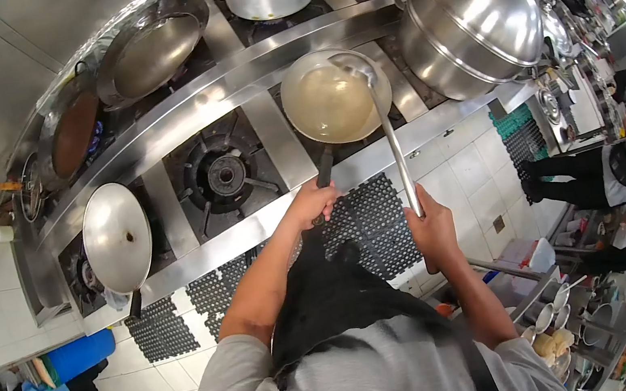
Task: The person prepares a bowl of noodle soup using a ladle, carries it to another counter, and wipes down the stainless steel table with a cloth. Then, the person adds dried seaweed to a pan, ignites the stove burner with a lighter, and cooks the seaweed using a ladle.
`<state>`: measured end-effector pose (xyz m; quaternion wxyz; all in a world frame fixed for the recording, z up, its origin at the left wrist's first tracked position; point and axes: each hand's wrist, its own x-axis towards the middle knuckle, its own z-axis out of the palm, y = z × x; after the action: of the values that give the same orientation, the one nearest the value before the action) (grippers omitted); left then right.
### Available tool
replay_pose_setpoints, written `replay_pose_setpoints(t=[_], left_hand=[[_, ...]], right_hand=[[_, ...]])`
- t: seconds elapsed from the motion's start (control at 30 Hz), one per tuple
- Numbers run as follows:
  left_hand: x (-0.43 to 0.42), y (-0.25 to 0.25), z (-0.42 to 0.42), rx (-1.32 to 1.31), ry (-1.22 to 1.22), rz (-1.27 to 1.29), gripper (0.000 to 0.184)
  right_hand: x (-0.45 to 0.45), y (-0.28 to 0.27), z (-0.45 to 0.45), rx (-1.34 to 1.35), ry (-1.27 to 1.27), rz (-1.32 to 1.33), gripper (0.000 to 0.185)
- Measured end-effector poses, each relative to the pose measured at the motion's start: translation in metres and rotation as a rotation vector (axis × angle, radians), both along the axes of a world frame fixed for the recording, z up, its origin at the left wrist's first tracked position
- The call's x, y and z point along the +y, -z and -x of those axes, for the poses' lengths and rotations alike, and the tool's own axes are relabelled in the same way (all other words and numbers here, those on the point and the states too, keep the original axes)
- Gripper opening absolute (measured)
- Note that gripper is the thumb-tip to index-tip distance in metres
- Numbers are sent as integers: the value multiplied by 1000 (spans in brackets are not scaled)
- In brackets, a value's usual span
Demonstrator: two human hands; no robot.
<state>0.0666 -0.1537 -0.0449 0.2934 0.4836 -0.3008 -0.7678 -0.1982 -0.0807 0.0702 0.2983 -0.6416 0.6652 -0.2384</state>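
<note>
You grip a pan (295, 108) and a ladle (393, 142).
Your left hand (313, 203) is closed around the pan's handle (324, 167), your right hand (432, 227) around the ladle's shaft; its bowl (352, 66) shows at the pan's far side. The pan, with pale liquid (327, 103) inside, is over the stove (280, 143), between a burner (226, 175) and a domed pot (470, 23).

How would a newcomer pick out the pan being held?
Find the long steel stove, then its front row. Between the bare burner and the big domed pot is a round pan with pale liquid inside. Unlike the pan farther left in that row, it has the person's left hand gripping its dark handle.
</note>
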Motion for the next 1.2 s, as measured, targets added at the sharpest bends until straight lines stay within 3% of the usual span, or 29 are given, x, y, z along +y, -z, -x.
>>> replay_pose_setpoints(t=[0.27,0.33,0.4,0.47,0.5,0.6,0.63,0.7,0.73,0.77,0.83,0.87,0.93,0.97,1.0,1.07,1.2], left_hand=[[-2,24,-5,6,18,-6,23],[-5,30,-10,126,47,-17,26],[-2,18,-14,-40,-2,112,42],[9,62,-22,8,-93,210,61],[22,31,-45,-62,-4,153,61],[81,36,-107,-11,-31,76,52],[104,39,-137,-27,15,8,35],[170,88,-207,-59,-29,-104,28],[207,93,-240,-144,-175,-259,22],[245,98,-287,-334,-67,-246,29],[311,80,-363,-79,-423,-691,42],[341,63,-394,149,-627,-679,61],[359,6,-432,364,-906,-573,81],[346,-31,-443,529,-908,-512,98],[329,-58,-448,461,-951,-527,103],[306,-66,-463,437,-803,-599,82],[293,-35,-465,395,-771,-806,24]], right_hand=[[35,20,-10,-254,99,-110,51],[33,12,-19,-664,173,-371,48],[29,-14,-34,-1122,195,-514,50],[25,-29,-58,-1157,79,-660,49],[20,-31,-73,-1168,-14,-765,51],[-3,-34,-145,-1093,-325,-1010,54],[-11,-27,-182,-995,-449,-1049,53],[-21,-19,-255,-956,-627,-1078,51],[-25,-8,-291,-968,-629,-1144,50],[-25,6,-323,-979,-659,-1226,49],[-20,47,-377,-996,-663,-1308,47],[-16,57,-402,-1003,-667,-1351,47],[-7,65,-428,-983,-633,-1381,47],[-1,74,-435,-966,-614,-1390,47],[2,79,-439,-944,-590,-1392,47],[2,78,-440,-912,-609,-1394,49],[9,64,-444,-698,-648,-1400,59]])
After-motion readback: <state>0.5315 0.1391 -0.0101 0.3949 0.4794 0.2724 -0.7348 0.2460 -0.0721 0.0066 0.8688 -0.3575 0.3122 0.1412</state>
